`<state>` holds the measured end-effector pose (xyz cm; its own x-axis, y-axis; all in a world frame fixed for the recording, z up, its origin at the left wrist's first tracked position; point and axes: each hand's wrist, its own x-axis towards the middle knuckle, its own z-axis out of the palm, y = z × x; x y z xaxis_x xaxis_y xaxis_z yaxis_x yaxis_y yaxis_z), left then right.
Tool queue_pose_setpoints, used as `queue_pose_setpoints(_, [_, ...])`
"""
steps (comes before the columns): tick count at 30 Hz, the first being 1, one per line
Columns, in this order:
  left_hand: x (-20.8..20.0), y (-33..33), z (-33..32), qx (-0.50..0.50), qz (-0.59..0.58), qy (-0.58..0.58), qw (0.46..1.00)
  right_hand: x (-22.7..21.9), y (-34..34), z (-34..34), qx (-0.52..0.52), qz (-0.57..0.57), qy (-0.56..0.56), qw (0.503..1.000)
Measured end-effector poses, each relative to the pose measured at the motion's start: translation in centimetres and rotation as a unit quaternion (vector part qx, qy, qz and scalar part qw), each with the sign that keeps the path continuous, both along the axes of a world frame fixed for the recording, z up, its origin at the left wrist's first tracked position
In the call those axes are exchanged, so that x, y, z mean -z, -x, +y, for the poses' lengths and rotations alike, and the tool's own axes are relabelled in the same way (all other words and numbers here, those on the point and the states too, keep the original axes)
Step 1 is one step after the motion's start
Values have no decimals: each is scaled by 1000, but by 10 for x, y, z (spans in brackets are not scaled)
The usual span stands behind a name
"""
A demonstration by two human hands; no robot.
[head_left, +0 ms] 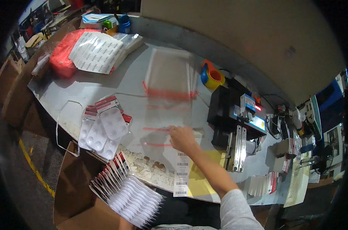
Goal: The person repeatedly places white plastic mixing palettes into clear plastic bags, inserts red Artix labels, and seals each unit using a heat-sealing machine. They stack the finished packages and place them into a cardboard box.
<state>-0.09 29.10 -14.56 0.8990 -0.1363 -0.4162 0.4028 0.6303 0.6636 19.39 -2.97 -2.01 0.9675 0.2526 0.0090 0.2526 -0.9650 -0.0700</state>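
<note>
Right hand (183, 138) reached red-striped film (157, 129) toward the bench's (130, 82) near edge, presumably steadying it; fingers' closure indeterminable.

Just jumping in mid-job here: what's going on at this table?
The person's right hand, fingers curled, is at the red-striped clear plastic bags; whether it grips one is unclear. The left hand is hidden from view. A row of carded white packs is at the open cardboard box, and a few loose packs lie on the table.
</note>
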Motion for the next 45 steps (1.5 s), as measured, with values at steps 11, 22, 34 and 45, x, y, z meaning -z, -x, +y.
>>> queue_pose_setpoints(11, [-18,21,0,-18,-45,10,999,9,-15,3,-127,-95,98,982])
queue_pose_setpoints(22, [-32,24,3,4,-73,21,997,1,2,3,-127,-29,143,981])
queue_pose_setpoints(34, [-82,1,-23,286,-280,126,908,-5,70,7,-72,-23,-163,984])
queue_pose_setpoints(45, [-135,25,-73,439,-146,-73,884,-36,156,-36,35,269,-304,913])
